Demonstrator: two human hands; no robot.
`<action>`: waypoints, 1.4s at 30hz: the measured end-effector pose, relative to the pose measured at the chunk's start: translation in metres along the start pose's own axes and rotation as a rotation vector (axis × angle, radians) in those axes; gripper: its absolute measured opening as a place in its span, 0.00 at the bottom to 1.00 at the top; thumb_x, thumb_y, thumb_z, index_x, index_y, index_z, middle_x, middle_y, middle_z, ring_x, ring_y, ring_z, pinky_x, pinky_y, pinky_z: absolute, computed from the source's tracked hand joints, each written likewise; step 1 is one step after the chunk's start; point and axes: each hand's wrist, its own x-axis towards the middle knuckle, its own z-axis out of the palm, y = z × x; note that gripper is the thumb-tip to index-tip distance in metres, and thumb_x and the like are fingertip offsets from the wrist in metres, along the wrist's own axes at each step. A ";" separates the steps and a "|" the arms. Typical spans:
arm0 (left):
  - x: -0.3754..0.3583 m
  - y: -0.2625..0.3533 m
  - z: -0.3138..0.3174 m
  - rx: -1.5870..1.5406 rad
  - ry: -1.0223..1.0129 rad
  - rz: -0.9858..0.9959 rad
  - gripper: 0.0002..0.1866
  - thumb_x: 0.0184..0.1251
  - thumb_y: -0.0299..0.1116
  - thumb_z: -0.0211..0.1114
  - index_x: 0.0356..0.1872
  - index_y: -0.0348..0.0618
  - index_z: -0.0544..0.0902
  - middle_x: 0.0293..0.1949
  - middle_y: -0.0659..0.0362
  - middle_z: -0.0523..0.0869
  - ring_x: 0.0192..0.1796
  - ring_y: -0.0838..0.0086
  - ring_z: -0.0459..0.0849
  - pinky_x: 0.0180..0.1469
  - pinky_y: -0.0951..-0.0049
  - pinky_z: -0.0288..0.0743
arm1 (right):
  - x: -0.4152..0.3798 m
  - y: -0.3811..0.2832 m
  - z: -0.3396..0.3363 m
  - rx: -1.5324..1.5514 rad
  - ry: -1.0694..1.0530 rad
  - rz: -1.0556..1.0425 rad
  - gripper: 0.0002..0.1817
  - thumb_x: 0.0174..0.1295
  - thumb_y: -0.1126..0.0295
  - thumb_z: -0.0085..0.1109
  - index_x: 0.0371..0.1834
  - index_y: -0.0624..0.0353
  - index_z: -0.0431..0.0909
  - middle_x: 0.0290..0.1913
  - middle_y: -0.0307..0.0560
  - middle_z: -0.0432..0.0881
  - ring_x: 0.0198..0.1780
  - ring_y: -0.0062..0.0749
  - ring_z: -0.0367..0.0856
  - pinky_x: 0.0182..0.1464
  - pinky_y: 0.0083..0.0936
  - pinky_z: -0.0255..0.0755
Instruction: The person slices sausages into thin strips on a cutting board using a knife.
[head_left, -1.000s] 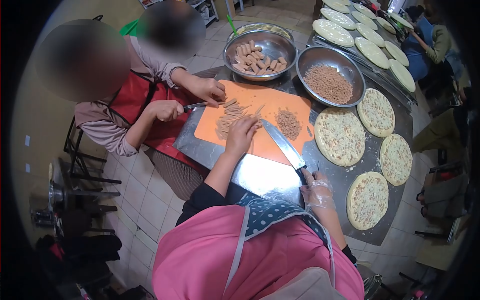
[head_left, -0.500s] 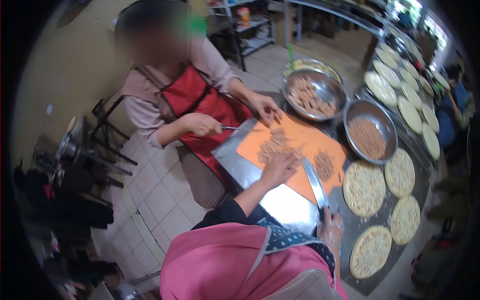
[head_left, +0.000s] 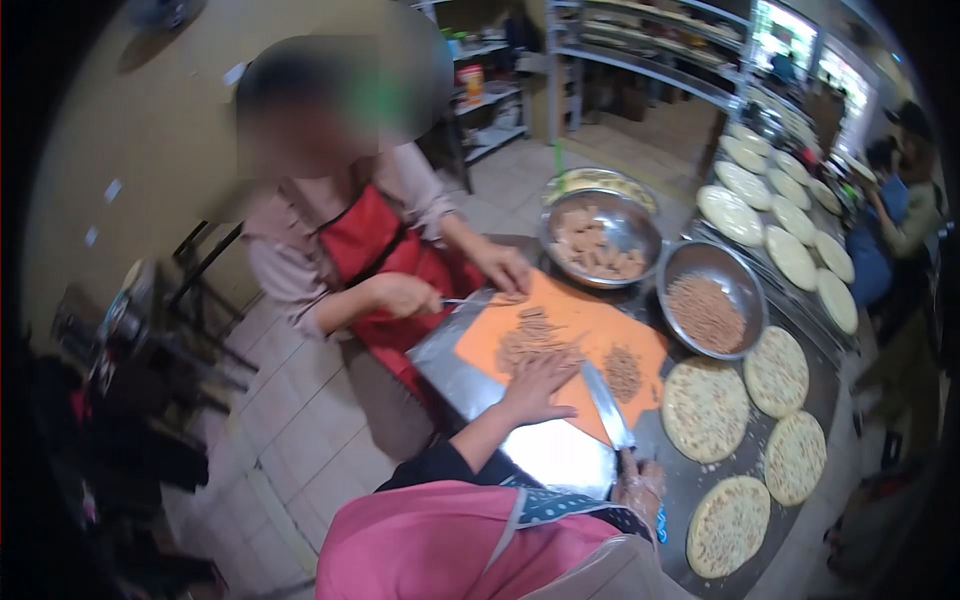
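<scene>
At mid-frame, the left hand (head_left: pixel 540 388) is resting, fingers spread, against sausage strips (head_left: pixel 527 342); curling those fingertips under would be safer. Toward the lower right, the right hand (head_left: pixel 642 488) is gripping the knife (head_left: pixel 604 402), fingers closing around its handle. I'm seeing no readable labels.

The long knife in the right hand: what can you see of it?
The long knife has a broad, shiny, metal-looking blade; its handle is mostly hidden in the right hand. It slants over the orange board, tip near the food strips, chopped bits beside it. Whether it touches the board is unclear.
</scene>
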 end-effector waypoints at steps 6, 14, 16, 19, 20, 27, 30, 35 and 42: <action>0.005 -0.005 0.012 0.002 -0.129 -0.072 0.31 0.54 0.55 0.61 0.59 0.54 0.72 0.62 0.55 0.69 0.64 0.62 0.64 0.63 0.50 0.52 | 0.000 -0.001 0.002 -0.030 0.018 0.062 0.22 0.48 0.74 0.54 0.48 0.41 0.79 0.29 0.47 0.75 0.32 0.43 0.76 0.33 0.40 0.71; 0.020 -0.022 0.024 0.011 0.143 -0.042 0.16 0.56 0.36 0.62 0.47 0.50 0.80 0.43 0.60 0.81 0.47 0.64 0.75 0.50 0.60 0.64 | -0.005 0.004 0.000 0.035 -0.190 0.077 0.25 0.54 0.73 0.48 0.58 0.45 0.72 0.38 0.53 0.74 0.42 0.46 0.75 0.41 0.43 0.70; 0.022 -0.026 0.026 -0.014 0.171 0.016 0.15 0.55 0.33 0.63 0.45 0.48 0.81 0.41 0.59 0.81 0.45 0.63 0.76 0.49 0.60 0.65 | -0.002 0.004 -0.007 0.028 -0.267 0.123 0.27 0.55 0.72 0.48 0.62 0.47 0.67 0.41 0.55 0.74 0.45 0.47 0.74 0.44 0.43 0.69; 0.027 -0.027 0.021 -0.028 0.189 0.020 0.13 0.54 0.28 0.62 0.43 0.45 0.81 0.39 0.57 0.82 0.43 0.61 0.77 0.45 0.61 0.68 | -0.003 0.003 -0.008 0.039 -0.330 0.100 0.30 0.54 0.74 0.48 0.65 0.48 0.64 0.41 0.57 0.73 0.46 0.48 0.74 0.45 0.43 0.70; 0.028 -0.027 0.019 -0.035 0.179 0.029 0.13 0.54 0.27 0.62 0.43 0.44 0.81 0.37 0.55 0.81 0.42 0.59 0.76 0.44 0.60 0.69 | -0.004 0.002 -0.010 0.038 -0.327 0.118 0.30 0.54 0.74 0.48 0.65 0.48 0.64 0.41 0.57 0.73 0.46 0.48 0.74 0.45 0.43 0.70; 0.034 -0.031 0.012 -0.110 0.218 0.002 0.13 0.55 0.24 0.60 0.43 0.40 0.80 0.33 0.50 0.79 0.39 0.54 0.75 0.44 0.59 0.69 | 0.003 -0.002 -0.024 0.172 -0.429 0.117 0.36 0.52 0.79 0.47 0.69 0.51 0.56 0.42 0.61 0.71 0.45 0.53 0.74 0.45 0.41 0.72; 0.036 -0.033 0.008 -0.135 0.218 -0.076 0.12 0.58 0.24 0.58 0.44 0.39 0.80 0.36 0.48 0.80 0.41 0.53 0.76 0.47 0.59 0.69 | 0.004 -0.003 -0.021 0.213 -0.464 0.147 0.34 0.55 0.78 0.45 0.69 0.51 0.53 0.42 0.63 0.71 0.42 0.55 0.75 0.43 0.41 0.72; 0.036 -0.033 -0.006 -0.279 0.223 -0.232 0.13 0.61 0.24 0.55 0.47 0.38 0.79 0.42 0.47 0.81 0.47 0.54 0.78 0.52 0.61 0.69 | 0.007 -0.006 -0.026 0.311 -0.519 0.268 0.32 0.59 0.74 0.40 0.70 0.51 0.51 0.40 0.65 0.72 0.38 0.58 0.77 0.41 0.44 0.71; 0.029 -0.011 -0.007 -0.410 0.203 -0.229 0.13 0.62 0.24 0.55 0.47 0.37 0.79 0.41 0.47 0.82 0.45 0.56 0.79 0.49 0.63 0.72 | 0.006 -0.006 -0.033 0.391 -0.497 0.282 0.32 0.59 0.74 0.39 0.70 0.50 0.51 0.39 0.65 0.74 0.40 0.58 0.77 0.43 0.45 0.70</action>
